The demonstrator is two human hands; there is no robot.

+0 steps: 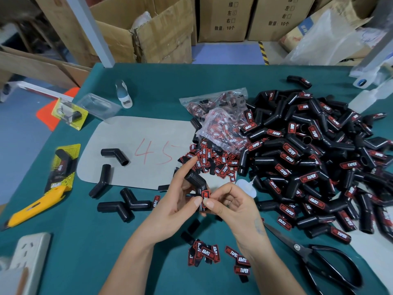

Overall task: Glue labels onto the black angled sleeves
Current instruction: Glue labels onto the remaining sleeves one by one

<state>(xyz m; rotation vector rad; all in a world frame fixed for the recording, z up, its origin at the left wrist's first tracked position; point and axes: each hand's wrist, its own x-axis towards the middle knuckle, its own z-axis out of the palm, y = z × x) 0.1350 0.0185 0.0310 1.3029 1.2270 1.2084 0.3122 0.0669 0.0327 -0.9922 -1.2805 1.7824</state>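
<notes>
Both hands press a label onto a black angled sleeve above the green desk [148,86].

The left hand [180,201] curls around the black angled sleeve [196,182], index finger raised, thumb on the red-and-black label [205,196]; the right hand [231,201] pinches that label against the sleeve's lower arm. Loose labels [214,160] lie just beyond, a heap of labelled sleeves [308,158] fills the right, and scissors [314,254] rest near the right wrist.
</notes>
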